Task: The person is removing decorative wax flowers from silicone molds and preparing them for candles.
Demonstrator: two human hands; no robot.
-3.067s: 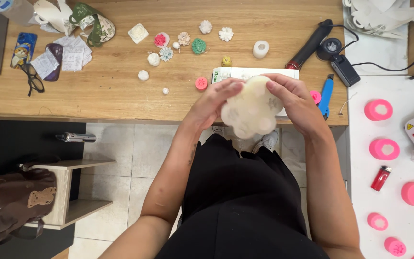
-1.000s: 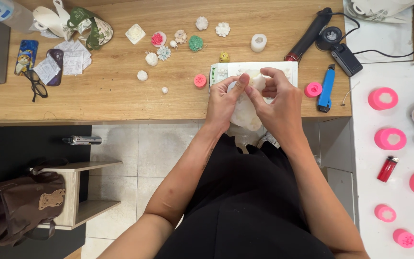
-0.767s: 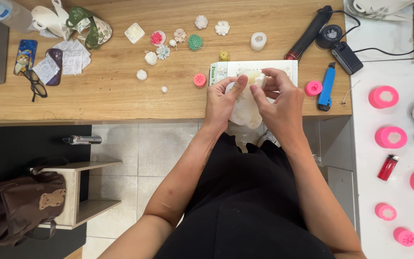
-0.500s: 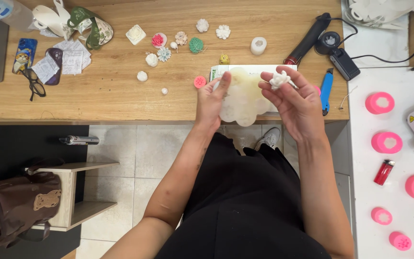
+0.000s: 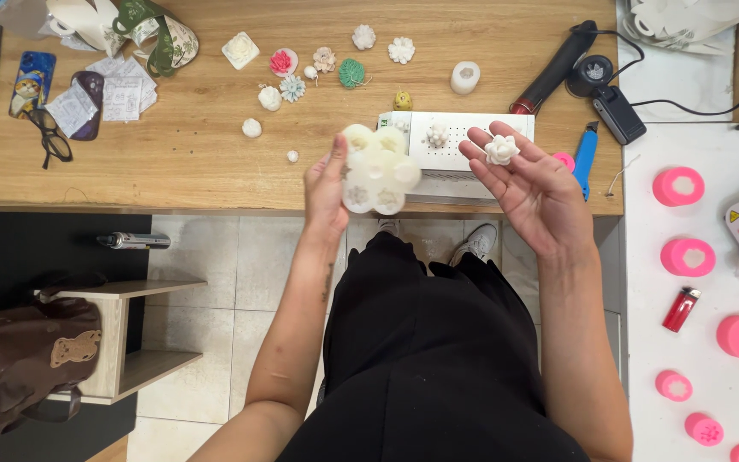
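Hands are raised apart above the near table edge: left hand [image 5: 327,184] grips a cream lobed mould [image 5: 377,168] upright, right hand [image 5: 528,184] lies palm up, cradling one small white flower casting [image 5: 500,150]. Beyond stretches a wooden table [image 5: 190,162]; six pink moulds [image 5: 687,257] dot the white table at right.
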